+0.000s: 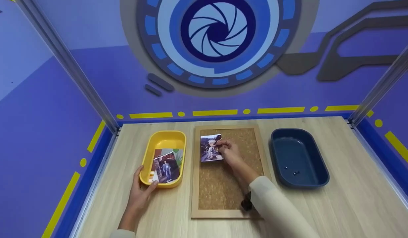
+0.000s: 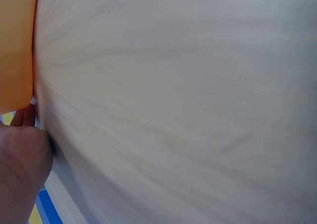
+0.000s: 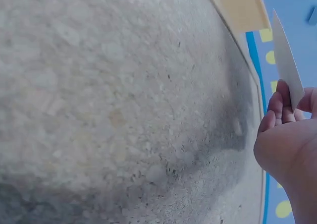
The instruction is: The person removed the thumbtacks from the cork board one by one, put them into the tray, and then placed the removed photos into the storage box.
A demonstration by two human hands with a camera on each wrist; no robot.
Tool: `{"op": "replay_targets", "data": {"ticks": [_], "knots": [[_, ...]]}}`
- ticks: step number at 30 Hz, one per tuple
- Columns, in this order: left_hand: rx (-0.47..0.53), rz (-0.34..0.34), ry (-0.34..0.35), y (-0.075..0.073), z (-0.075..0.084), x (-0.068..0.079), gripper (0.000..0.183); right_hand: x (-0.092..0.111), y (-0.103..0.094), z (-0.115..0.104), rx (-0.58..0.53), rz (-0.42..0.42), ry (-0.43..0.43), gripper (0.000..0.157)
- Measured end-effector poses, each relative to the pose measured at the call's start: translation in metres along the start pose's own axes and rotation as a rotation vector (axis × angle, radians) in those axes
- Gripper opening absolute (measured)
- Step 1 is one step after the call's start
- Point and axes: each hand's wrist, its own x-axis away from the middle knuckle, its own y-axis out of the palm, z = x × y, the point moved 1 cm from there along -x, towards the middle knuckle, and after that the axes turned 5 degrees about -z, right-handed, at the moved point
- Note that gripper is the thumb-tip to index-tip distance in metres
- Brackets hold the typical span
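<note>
My right hand (image 1: 231, 152) pinches a photo (image 1: 208, 150) by its right edge, over the upper left of the framed corkboard (image 1: 220, 188). In the right wrist view the photo (image 3: 287, 65) appears nearly edge-on, raised off the cork between thumb and fingers. My left hand (image 1: 140, 191) grips the near left corner of a yellow tray (image 1: 167, 135), thumb at the front rim and fingers along the left side. Inside the tray, another photo (image 1: 167, 168) lies over further prints, partly hiding them. The left wrist view shows only part of the hand (image 2: 22, 159) beside the tray wall (image 2: 15, 50).
Right of the corkboard stands a dark blue tray (image 1: 298, 155) with a few small dark pieces (image 1: 296, 173) on its bottom. Purple panels (image 1: 104, 76) rise behind and beside the wooden table (image 1: 349, 198). A black wrist device (image 1: 247, 201) sits by the right sleeve.
</note>
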Motion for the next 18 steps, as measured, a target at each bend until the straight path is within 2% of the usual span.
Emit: {"op": "replay_targets", "data": {"ticks": [5, 12, 18], "knots": [[-0.002, -0.006, -0.007, -0.001, 0.0, 0.0, 0.098, 0.01, 0.005, -0.002, 0.014, -0.019, 0.0, 0.03], [-0.03, 0.0, -0.021, -0.002, 0.0, 0.0, 0.1, 0.025, 0.011, -0.006, 0.008, -0.029, -0.065, 0.03], [-0.026, -0.012, -0.013, -0.002, 0.0, 0.001, 0.102, 0.036, 0.016, -0.01, -0.013, -0.038, -0.075, 0.029]]}}
